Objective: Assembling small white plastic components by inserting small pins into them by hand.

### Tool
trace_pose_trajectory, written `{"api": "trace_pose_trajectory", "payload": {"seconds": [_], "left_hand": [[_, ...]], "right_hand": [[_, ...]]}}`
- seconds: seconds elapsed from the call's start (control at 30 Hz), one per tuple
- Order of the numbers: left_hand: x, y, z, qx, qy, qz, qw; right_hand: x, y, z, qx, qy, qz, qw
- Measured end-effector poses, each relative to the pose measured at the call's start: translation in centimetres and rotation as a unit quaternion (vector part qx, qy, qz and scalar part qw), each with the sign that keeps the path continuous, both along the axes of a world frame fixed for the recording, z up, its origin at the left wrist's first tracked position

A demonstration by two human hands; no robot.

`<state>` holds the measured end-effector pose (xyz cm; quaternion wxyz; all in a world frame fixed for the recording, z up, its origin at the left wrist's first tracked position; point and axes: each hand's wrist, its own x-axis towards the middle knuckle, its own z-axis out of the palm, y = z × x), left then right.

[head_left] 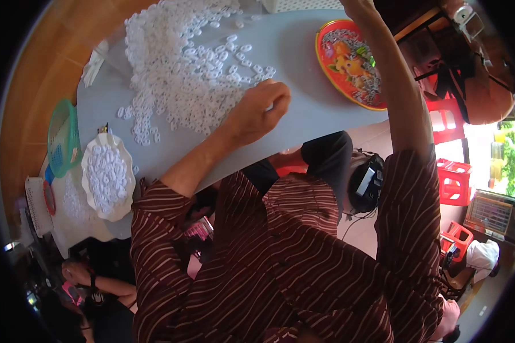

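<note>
My left hand (258, 113) is closed, its fingers curled together just above the grey table at the right edge of a big heap of small white oval plastic pieces (177, 80). A pale bit shows inside the curl of its fingers, too small to name. My right arm reaches up past a red oval tray (321, 54) with a yellow rim. Small silvery metal parts (365, 86) lie scattered in that tray over its printed pattern. At the top edge my right hand (358, 6) is mostly cut off, and its fingers are out of view.
A white scalloped dish (130, 197) full of white plastic pieces stands at the left table edge, beside a green basket (56, 140). A white perforated container (303, 4) sits at the far edge. Red stools (455, 183) stand right; another person's arm (111, 286) shows lower left.
</note>
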<state>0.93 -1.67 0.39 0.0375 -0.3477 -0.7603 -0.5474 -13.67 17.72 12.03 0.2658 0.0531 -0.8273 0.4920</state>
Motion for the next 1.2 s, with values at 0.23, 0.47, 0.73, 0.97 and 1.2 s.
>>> {"api": "trace_pose_trajectory", "payload": {"seconds": [0.23, 0.47, 0.73, 0.97, 1.2], "left_hand": [[0.9, -0.1, -0.1, -0.061, 0.146, -0.027, 0.987], [1.1, 0.3, -0.1, -0.062, 0.146, -0.034, 0.987], [1.2, 0.1, 0.1, -0.055, 0.128, -0.034, 0.990], [0.9, -0.2, 0.6, 0.004, 0.007, -0.024, 1.000], [-0.2, -0.9, 0.9, 0.097, -0.139, 0.065, 0.983]], "right_hand": [[5.8, -4.8, -8.1, 0.143, -0.037, 0.196, 0.969], [6.6, -7.2, -9.8, 0.313, -0.053, 0.230, 0.920], [6.2, -7.8, -9.9, 0.332, -0.082, 0.240, 0.909], [8.2, -4.8, -8.2, 0.137, -0.066, 0.264, 0.952], [11.9, -2.0, -8.2, -0.063, -0.114, 0.256, 0.958]]}}
